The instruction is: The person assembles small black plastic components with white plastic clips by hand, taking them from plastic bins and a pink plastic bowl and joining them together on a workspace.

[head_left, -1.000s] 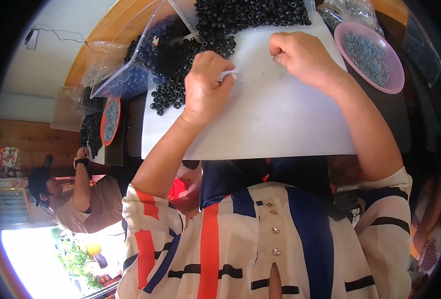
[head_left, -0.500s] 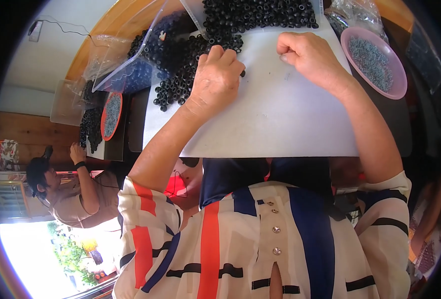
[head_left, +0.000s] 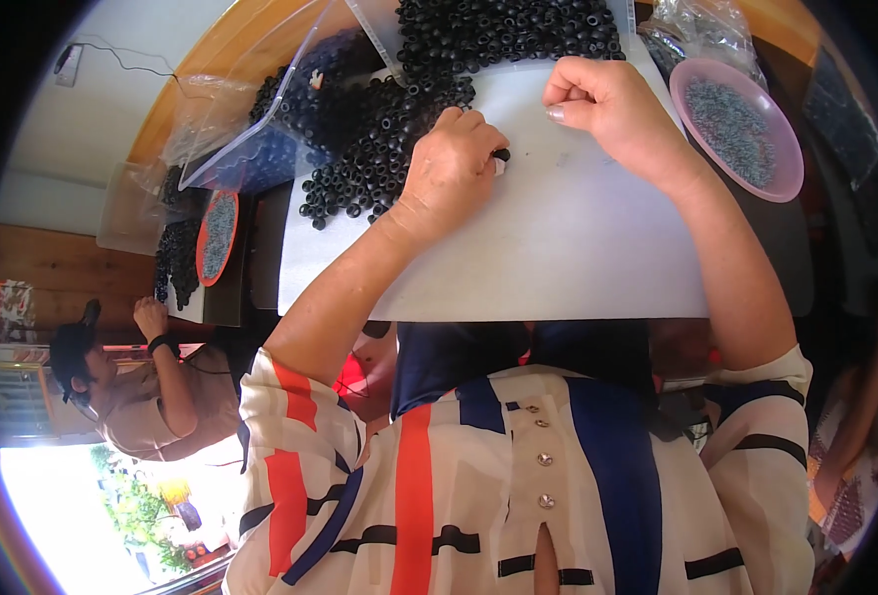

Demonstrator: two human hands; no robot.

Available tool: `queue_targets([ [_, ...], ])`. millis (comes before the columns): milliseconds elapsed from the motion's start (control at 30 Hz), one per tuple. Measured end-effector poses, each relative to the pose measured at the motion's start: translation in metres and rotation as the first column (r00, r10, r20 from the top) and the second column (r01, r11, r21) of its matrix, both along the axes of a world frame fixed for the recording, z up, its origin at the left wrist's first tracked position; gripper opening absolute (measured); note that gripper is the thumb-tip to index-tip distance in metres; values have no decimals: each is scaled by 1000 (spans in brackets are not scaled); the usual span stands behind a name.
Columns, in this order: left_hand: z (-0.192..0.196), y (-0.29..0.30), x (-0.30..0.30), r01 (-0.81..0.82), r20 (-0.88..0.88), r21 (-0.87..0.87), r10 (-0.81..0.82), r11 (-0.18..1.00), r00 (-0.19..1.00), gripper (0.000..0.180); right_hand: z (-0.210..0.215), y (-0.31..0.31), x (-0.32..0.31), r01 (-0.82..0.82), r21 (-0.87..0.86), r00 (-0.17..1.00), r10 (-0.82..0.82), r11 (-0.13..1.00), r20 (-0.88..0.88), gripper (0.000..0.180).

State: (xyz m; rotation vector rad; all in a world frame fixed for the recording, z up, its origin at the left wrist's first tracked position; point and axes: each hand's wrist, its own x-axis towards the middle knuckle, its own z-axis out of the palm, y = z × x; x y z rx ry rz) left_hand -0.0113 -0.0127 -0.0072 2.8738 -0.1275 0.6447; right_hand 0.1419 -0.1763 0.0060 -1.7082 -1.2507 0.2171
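Note:
My left hand (head_left: 451,167) is closed over the white board (head_left: 548,258), its fingertips pinching a small black ring-shaped part (head_left: 501,155). Just to its left lies a loose pile of similar black parts (head_left: 359,178). Across from it, my right hand (head_left: 607,111) is raised above the board with thumb and fingers pressed together. Whatever sits in that pinch is too small or hidden to make out. The two hands are apart.
A pink bowl (head_left: 679,111) of small grey metal pieces stands at the right. Clear plastic bins (head_left: 250,149) with black parts line the far side. At the left, a co-worker (head_left: 151,397) sits near an orange bowl (head_left: 201,260) of grey pieces.
My left hand has moved right, away from the pile, and the black part in its fingertips shows more. My right hand has barely shifted, still pinched.

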Motion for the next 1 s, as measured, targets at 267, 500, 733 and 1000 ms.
queue_targets([
  [267, -13, -4, 8, -186, 38, 216, 182, 959, 983, 15, 2, 3, 0, -50, -20, 992, 48, 999, -113, 6],
  [500, 15, -17, 3, -286, -304, -780, 64, 556, 951, 17, -2, 5, -6, -178, 50, 918, 184, 983, -351, 4],
  [733, 13, -15, 1, -218, -220, -975, -58, 38, 974, 18, 0, 9, -19, -204, 130, 857, 242, 970, -455, 5],
  [1000, 2, -12, -1, -104, -109, -991, -57, 82, 992, 16, 1, 9, -17, -218, 75, 795, 222, 973, -565, 9],
])
